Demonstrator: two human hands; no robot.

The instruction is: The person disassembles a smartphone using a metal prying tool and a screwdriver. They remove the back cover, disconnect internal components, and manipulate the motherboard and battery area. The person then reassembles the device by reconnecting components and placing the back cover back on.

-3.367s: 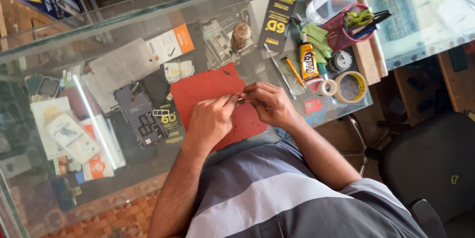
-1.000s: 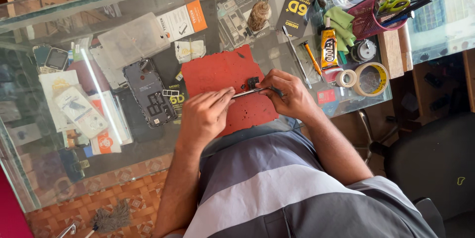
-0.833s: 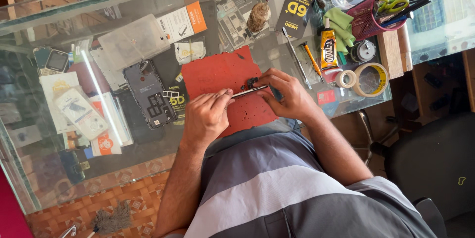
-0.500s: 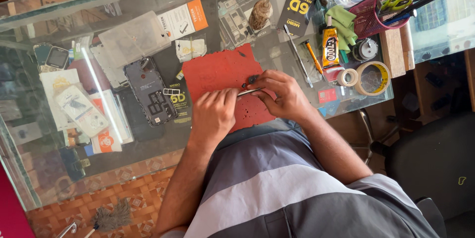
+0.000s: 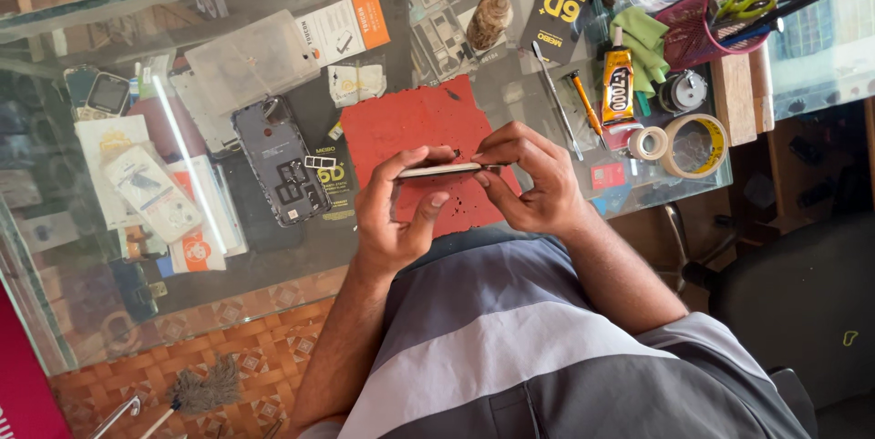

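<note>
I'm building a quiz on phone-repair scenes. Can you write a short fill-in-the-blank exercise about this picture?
1. Both hands, the left hand and the right hand, hold a thin flat part above a ____ mat.
2. The opened phone lies to the ____ of that mat in the picture.
3. The counter is made of ____.

Missing words: red; left; glass
</note>
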